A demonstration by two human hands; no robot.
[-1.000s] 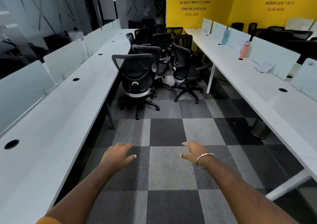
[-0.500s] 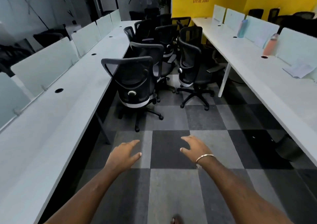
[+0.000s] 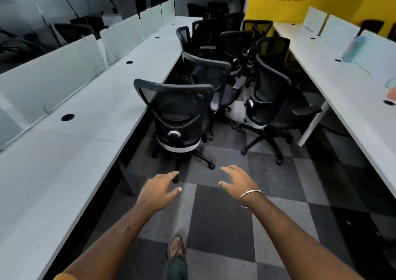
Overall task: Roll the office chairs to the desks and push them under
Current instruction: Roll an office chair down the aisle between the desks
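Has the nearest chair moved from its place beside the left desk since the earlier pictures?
No. The nearest chair keeps its place against the left desk edge and the carpet squares; only the camera came closer.

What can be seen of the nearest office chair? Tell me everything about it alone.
The nearest office chair is black, seen from behind: a mesh backrest in a curved plastic frame, a round silver knob low on the back above a white band, and a star base on castors. It stands upright on the checkered carpet beside the left desk, not pushed under. Neither the left hand nor the right hand touches it; both reach toward it, fingers spread.
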